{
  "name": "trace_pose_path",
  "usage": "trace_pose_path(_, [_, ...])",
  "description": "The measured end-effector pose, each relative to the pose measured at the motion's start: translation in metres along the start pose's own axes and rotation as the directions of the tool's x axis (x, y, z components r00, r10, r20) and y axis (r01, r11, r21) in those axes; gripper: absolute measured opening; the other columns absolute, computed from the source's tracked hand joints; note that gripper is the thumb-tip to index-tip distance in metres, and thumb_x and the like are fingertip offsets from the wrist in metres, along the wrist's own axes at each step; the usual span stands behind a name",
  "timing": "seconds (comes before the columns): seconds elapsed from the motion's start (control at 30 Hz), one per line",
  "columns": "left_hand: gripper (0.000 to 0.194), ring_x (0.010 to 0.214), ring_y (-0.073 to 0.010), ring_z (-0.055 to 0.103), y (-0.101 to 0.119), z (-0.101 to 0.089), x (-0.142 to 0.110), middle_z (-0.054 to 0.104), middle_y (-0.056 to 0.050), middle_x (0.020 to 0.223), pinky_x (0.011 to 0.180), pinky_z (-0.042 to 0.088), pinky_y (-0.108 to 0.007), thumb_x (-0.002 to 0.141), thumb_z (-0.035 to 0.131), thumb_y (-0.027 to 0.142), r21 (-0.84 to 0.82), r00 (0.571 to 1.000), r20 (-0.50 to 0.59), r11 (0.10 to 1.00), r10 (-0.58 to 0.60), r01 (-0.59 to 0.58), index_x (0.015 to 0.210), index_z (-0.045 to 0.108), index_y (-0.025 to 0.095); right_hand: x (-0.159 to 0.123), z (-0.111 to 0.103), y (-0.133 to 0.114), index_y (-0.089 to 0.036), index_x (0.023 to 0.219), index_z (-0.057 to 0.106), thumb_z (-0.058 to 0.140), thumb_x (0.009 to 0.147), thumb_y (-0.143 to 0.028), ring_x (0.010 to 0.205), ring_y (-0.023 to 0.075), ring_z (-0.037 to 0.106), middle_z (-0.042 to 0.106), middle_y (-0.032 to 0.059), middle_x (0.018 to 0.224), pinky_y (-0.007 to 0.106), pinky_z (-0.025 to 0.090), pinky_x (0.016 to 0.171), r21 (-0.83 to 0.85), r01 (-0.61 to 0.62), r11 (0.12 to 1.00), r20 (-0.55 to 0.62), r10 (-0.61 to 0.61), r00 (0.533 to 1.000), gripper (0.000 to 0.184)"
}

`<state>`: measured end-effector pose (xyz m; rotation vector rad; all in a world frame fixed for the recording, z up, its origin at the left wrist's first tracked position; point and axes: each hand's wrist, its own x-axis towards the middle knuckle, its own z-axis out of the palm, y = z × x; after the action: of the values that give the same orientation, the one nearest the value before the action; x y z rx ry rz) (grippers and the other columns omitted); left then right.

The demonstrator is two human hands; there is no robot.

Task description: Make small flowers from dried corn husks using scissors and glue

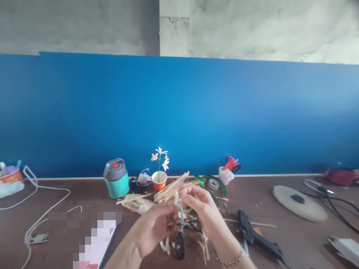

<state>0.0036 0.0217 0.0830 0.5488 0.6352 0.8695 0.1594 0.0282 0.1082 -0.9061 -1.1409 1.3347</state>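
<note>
My left hand (154, 228) and my right hand (200, 205) meet over the brown table (84, 198), both pinched on a thin pale strip of dried leaf (176, 197) held between their fingertips. Just behind the fingers lies a heap of dried husk strips (157, 196). Under my hands lie black-handled scissors (180, 239) and several cut husk scraps (203, 244). A small red cup with a handmade white flower (159, 168) stands behind the heap.
A teal container with a grey lid (116, 178) stands at the back, with a tape roll (213, 184) and green ribbon (200, 182) nearby. A black glue gun (254, 235) lies right of my hands. A white round disc (300, 203) and cables (42, 209) flank them.
</note>
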Motion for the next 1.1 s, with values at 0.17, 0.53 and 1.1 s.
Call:
trace_pose_path(0.17, [0.014,0.067,-0.0125,0.056,0.001,0.001,-0.001,0.064,-0.002,0.072,0.062,0.039,-0.023,0.066,0.077,0.025,0.045,0.998,-0.025,0.998,0.051,-0.05,0.074,0.07,0.016,-0.001,0.001,0.002,-0.016,0.067,0.061,0.074,0.068,-0.041,0.059,0.0107,0.045,0.058,-0.0003,0.068,0.023,0.035,0.056,-0.021,-0.009,1.0,-0.03,0.008,1.0,0.028])
trace_pose_path(0.53, [0.021,0.078,-0.0174,0.055,0.003,0.01,-0.005,0.068,-0.003,0.078,0.072,0.04,-0.025,0.072,0.069,0.038,0.539,0.873,-0.127,0.772,0.47,-0.338,0.075,0.07,0.017,0.001,0.004,0.001,-0.016,0.065,0.063,0.073,0.066,-0.045,0.061,0.0128,0.047,0.058,0.0013,0.067,0.024,0.037,0.057,-0.095,0.021,0.995,-0.076,-0.029,0.997,0.031])
trace_pose_path(1.1, [0.014,0.079,-0.0248,0.064,0.001,0.018,-0.008,0.074,-0.005,0.075,0.073,0.044,-0.03,0.072,0.066,0.031,0.767,0.79,-0.086,0.547,0.607,-0.337,0.075,0.073,0.019,0.002,0.003,0.008,-0.016,0.064,0.062,0.07,0.069,-0.042,0.061,0.0125,0.048,0.058,0.0004,0.067,0.025,0.037,0.058,-0.138,0.066,0.988,-0.1,-0.08,0.992,0.028])
